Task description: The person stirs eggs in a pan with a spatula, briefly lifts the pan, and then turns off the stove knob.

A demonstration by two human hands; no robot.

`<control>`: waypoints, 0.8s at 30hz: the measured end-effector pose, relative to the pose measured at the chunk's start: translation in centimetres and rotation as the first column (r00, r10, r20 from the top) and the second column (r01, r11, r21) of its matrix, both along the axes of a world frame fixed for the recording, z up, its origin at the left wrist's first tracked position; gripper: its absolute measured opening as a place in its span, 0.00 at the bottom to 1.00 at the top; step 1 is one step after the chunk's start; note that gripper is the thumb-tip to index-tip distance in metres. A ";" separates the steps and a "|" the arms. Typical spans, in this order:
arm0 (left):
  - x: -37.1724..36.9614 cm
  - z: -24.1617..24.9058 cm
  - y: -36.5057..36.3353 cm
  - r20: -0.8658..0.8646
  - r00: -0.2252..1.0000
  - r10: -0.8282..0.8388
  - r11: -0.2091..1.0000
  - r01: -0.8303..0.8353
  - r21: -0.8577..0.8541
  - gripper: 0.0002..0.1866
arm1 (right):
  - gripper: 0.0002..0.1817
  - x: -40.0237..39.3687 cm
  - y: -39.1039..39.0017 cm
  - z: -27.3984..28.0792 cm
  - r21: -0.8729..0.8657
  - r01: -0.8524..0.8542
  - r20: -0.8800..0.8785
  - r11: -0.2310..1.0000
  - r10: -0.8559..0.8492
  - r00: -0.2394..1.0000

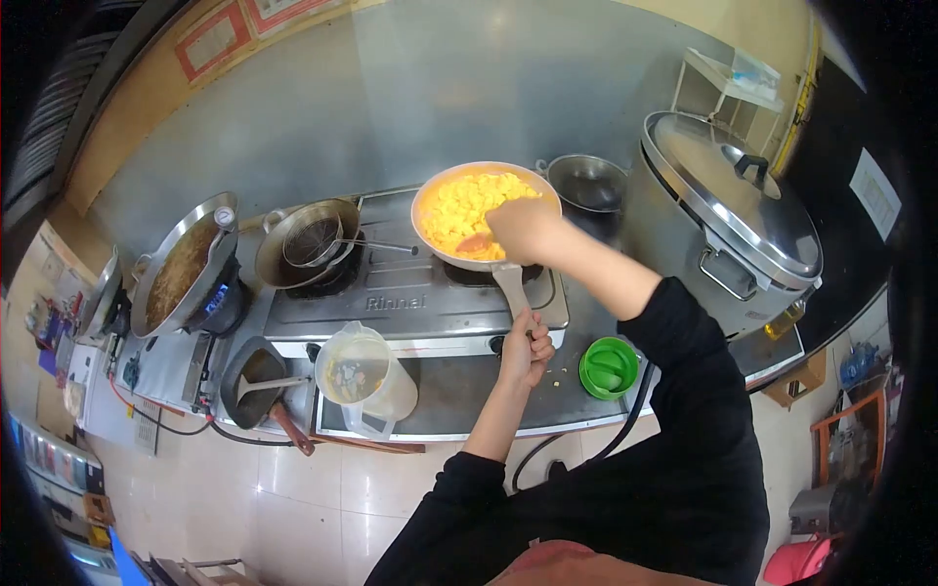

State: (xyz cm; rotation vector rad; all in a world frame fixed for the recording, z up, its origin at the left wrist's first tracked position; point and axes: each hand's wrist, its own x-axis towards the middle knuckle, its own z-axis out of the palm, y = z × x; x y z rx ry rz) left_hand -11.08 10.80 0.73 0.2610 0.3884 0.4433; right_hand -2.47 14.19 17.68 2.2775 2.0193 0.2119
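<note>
Left hand: my left hand [525, 350] is wrapped around the pan handle [511, 285], with the fingers closed tight on it.
Right hand: my right hand [523, 230] is over the pan, and its fingers are closed on an orange spatula [473, 243].
Pan: the frying pan [430, 191] sits on the right burner of the stove [410, 293]. I see it full of yellow egg [467, 205].
Spatula: its tip is down in the egg, near the front of the pan.
Left burner: a metal pot [278, 256] stands there with a wire strainer [315, 242] inside.
Worktop: a plastic jug [363, 379] stands in front of the stove, and a green lid [609, 367] lies just beside my left hand.
Far right: a big pot with a lid [733, 190].
</note>
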 end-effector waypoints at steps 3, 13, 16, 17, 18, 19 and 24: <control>0.0 0.0 -0.1 0.003 1.000 -0.005 0.999 0.005 -0.033 0.10 | 0.12 2.2 3.2 -2.3 0.007 0.054 -0.014 0.999 -0.054 0.998; -0.2 -0.1 0.0 0.015 1.000 -0.010 1.000 0.010 -0.002 0.11 | 0.15 10.8 -0.3 6.9 -0.143 0.480 -0.302 0.865 -0.500 0.812; -0.2 0.0 0.2 -0.003 0.999 -0.042 0.999 0.042 -0.015 0.11 | 0.17 14.7 2.2 1.6 -0.254 0.526 -0.426 0.812 -0.582 0.692; -0.2 0.0 0.3 -0.001 0.999 -0.051 0.999 0.051 -0.007 0.11 | 0.20 15.4 3.1 -0.4 -0.277 0.505 -0.478 0.818 -0.573 0.666; -0.2 0.0 0.3 -0.001 0.998 -0.060 0.998 0.060 -0.002 0.11 | 0.26 17.0 4.7 -3.7 -0.250 0.491 -0.552 0.835 -0.539 0.636; -0.2 0.0 0.4 0.000 0.998 -0.067 0.998 0.067 0.004 0.11 | 0.24 16.0 5.1 -4.0 -0.193 0.481 -0.592 0.855 -0.492 0.638; -0.2 0.2 0.4 -0.025 0.997 -0.070 0.997 0.070 -0.011 0.10 | 0.15 14.3 6.0 -6.7 0.177 -0.077 -0.156 0.981 0.105 0.982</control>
